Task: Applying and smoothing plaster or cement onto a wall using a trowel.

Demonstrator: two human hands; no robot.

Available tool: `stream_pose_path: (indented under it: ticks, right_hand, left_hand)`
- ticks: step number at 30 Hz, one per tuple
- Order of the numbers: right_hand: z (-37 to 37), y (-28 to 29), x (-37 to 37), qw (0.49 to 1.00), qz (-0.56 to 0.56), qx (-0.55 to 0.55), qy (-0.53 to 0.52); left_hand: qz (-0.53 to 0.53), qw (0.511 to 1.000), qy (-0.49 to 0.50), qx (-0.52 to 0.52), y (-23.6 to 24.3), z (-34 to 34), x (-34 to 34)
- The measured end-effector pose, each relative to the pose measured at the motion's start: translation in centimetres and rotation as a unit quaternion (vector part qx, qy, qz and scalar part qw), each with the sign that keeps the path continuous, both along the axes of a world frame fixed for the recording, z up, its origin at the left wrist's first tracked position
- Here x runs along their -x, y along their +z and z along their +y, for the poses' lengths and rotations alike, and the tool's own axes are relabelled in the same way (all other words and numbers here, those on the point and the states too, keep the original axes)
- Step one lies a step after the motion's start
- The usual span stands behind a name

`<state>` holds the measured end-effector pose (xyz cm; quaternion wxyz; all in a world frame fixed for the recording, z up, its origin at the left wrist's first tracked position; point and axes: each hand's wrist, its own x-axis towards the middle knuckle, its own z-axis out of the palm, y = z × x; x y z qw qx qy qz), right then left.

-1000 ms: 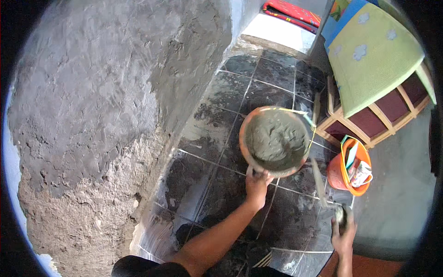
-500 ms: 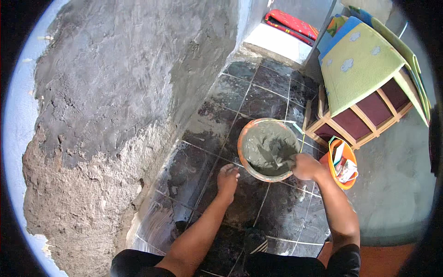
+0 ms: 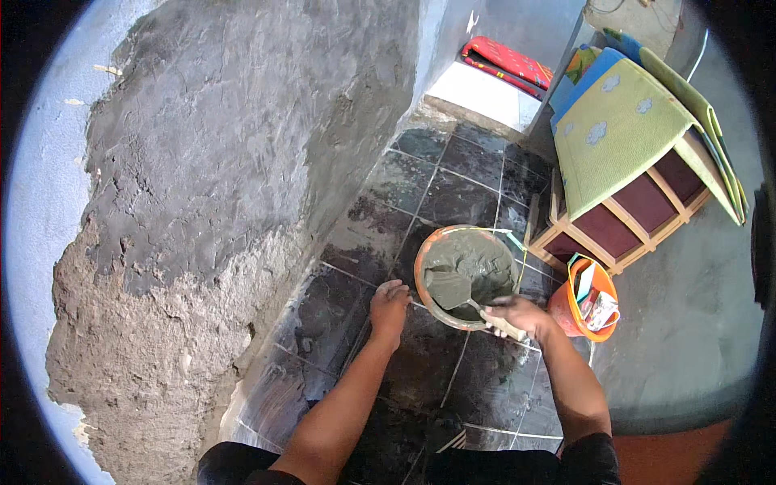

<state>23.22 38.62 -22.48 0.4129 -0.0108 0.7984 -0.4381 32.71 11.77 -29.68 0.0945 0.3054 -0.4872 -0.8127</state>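
Trowel (image 3: 447, 287) is in my right hand (image 3: 517, 314), fingers closed around its handle; its long axis slants forward-left, blade over the mortar (image 3: 485, 257) inside the bucket (image 3: 419, 279). My left hand (image 3: 390, 305), loosely curled and apparently empty, sits just beside the rim.

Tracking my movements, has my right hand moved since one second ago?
Yes, the right hand has moved left and forward, judged against the wooden frame.

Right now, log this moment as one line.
right hand: gripping trowel | trowel: partly inside bucket holding grey mortar | left hand: beside bucket, left side | orange pail: right of bucket, items inside
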Motion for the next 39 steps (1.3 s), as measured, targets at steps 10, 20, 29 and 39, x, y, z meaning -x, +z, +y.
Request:
stream_pose_path:
  ticks: [10, 20, 29, 39]
  right_hand:
    - [3.5, 2.0, -1.5, 0.966, -0.051, 0.243, -0.068]
    - [-17.1, 3.3, 2.3, 0.929, 0.027, 0.365, -0.059]
    - [-28.8, -11.8, -4.1, 0.901, 0.052, 0.405, -0.145]
    - [-36.1, -20.2, -2.8, 0.912, 0.207, 0.283, -0.214]
  left_hand:
    - [0.103, 0.953, 0.169, 0.229, 2.0, -5.0, 2.1]
    - [0.222, 0.926, 0.015, 0.304, 18.2, -4.6, -0.1]
    - [0.128, 0.774, -0.356, 0.507, 21.3, -1.2, -13.1]
    - [0.012, 0.653, -0.413, 0.634, 18.5, -0.9, -13.9]
